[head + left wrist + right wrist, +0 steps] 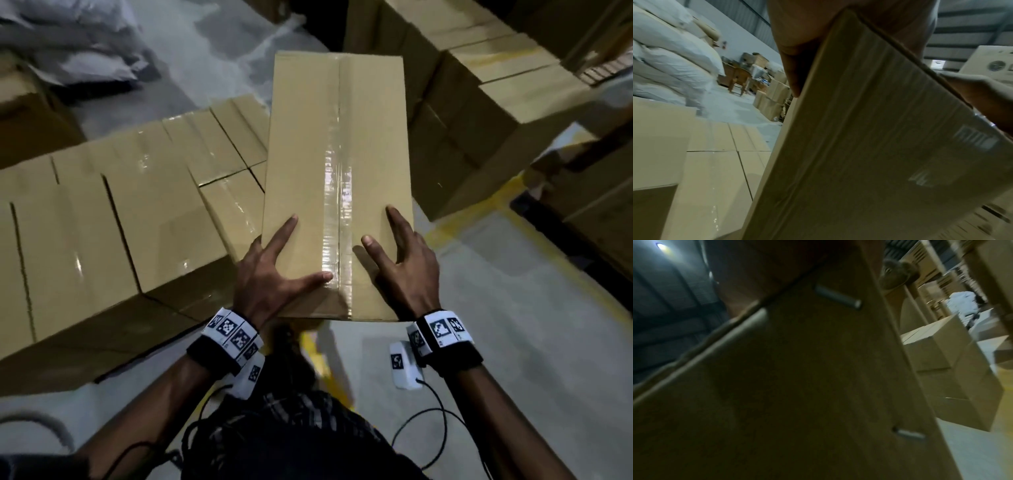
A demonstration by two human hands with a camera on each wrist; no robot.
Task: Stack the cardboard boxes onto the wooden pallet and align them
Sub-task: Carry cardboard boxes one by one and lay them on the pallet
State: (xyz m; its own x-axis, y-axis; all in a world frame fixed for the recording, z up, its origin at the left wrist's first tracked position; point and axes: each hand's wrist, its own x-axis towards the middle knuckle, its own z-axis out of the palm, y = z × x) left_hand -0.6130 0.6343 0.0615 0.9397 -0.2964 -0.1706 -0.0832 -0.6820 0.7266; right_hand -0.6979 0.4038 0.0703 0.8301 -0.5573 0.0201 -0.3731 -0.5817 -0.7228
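Both hands, the left hand (270,274) and right hand (407,263), clamped a taped cardboard box (337,178) with fingers spread, above the grey floor (513,342). Stacked boxes (102,212) lay left; yellow floor lines (479,219) ran right.

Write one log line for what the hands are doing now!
left hand: holds long brown cardboard box | right hand: holds box | box: carried, beside stacked boxes
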